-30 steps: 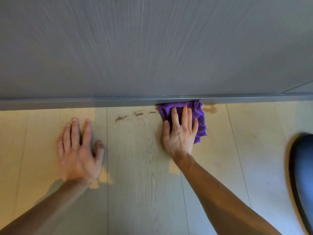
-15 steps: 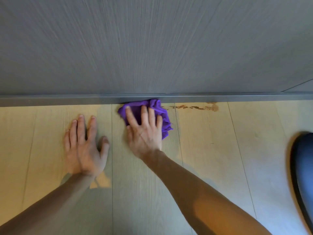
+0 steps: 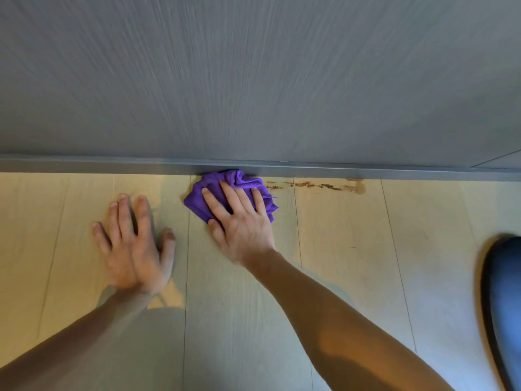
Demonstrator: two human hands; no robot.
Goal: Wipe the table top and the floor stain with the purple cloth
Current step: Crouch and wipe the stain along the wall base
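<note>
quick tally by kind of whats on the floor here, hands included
hands: 2, left hand flat on the floor, right hand pressing the cloth
cloths: 1, purple cloth against the baseboard
stains: 1, brown stain right of the cloth
dark objects at the right edge: 1, dark object, cut off, cannot tell what
total: 5

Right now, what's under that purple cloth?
The purple cloth lies on the pale floor against the grey baseboard, pressed flat by the right hand. A brown stain trails out to its right. Whether any stain lies beneath is hidden.
</note>
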